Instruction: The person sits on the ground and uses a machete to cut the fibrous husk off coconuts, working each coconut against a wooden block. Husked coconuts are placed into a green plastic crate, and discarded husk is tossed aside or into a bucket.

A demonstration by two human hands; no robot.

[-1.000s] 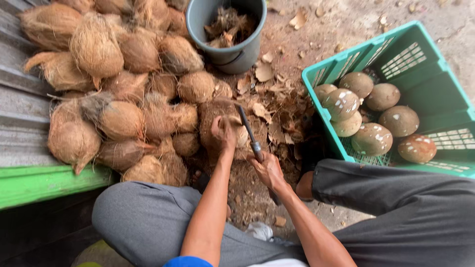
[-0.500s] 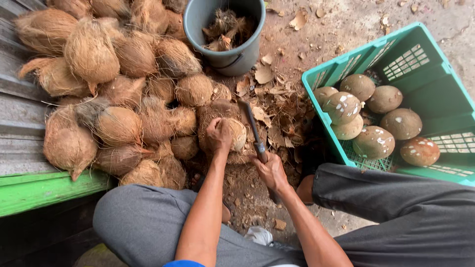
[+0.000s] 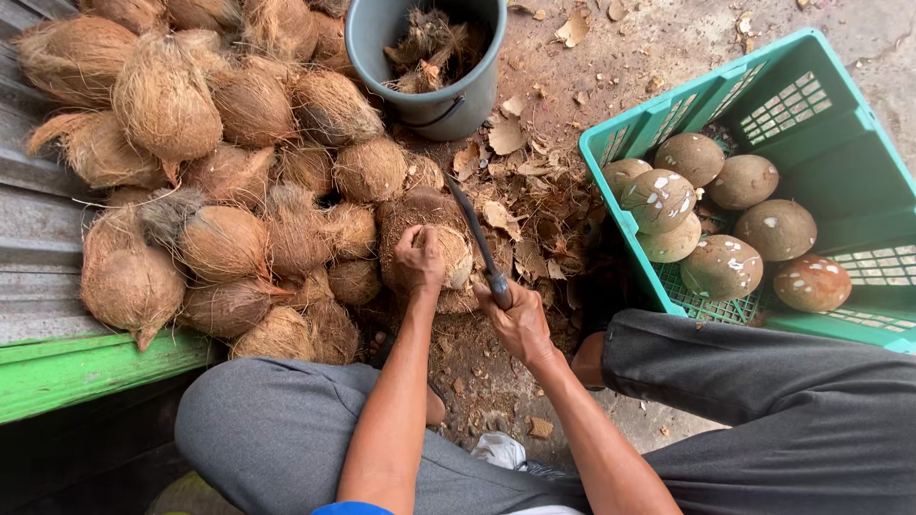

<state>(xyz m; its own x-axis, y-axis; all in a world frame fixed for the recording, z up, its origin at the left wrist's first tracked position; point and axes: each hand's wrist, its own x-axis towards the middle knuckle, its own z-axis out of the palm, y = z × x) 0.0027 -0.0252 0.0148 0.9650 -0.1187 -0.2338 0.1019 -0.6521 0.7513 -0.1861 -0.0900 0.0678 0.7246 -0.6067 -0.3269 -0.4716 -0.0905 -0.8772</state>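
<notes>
My left hand (image 3: 418, 259) grips the top of a brown, partly husked coconut (image 3: 445, 246) that rests on the ground between my knees. My right hand (image 3: 520, 319) is shut on the handle of a long dark knife (image 3: 475, 238). Its blade lies along the coconut's right side, tip pointing away from me. A patch of pale shell shows where the husk is cut.
A heap of fibrous coconuts (image 3: 219, 181) lies to the left, against corrugated sheeting and a green board (image 3: 86, 377). A grey bucket (image 3: 434, 91) holds husk scraps. A green plastic crate (image 3: 668, 124) at right holds several peeled coconuts (image 3: 720, 215). Husk chips (image 3: 520, 195) litter the ground.
The blade has dropped from raised above the coconut to lying against its right side. My left hand has stayed on top of the coconut.
</notes>
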